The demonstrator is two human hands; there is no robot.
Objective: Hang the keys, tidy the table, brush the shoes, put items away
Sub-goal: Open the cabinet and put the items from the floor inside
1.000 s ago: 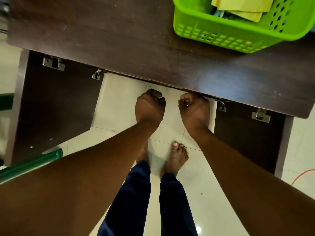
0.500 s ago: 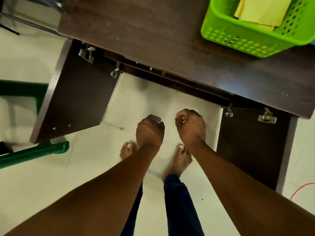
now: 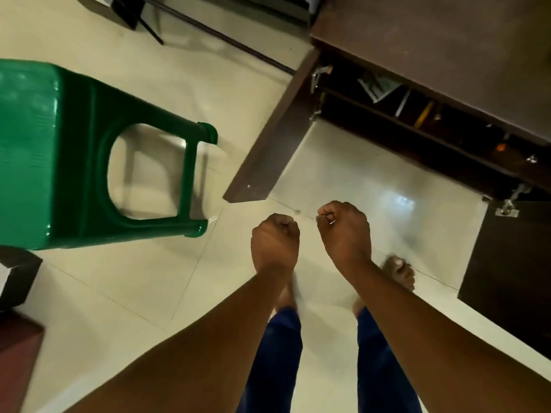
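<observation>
Fists [image 3: 275,238] [image 3: 343,226] side by side, seemingly empty

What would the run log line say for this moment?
left hand: fist, empty | right hand: fist | cabinet doors: open | green stool: on its side

Likely a home — cabinet [image 3: 417,120], stool [image 3: 59,150]

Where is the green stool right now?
In the head view, the green plastic stool stands on the pale tiled floor at the left, just left of the open dark wooden cabinet door.
</observation>
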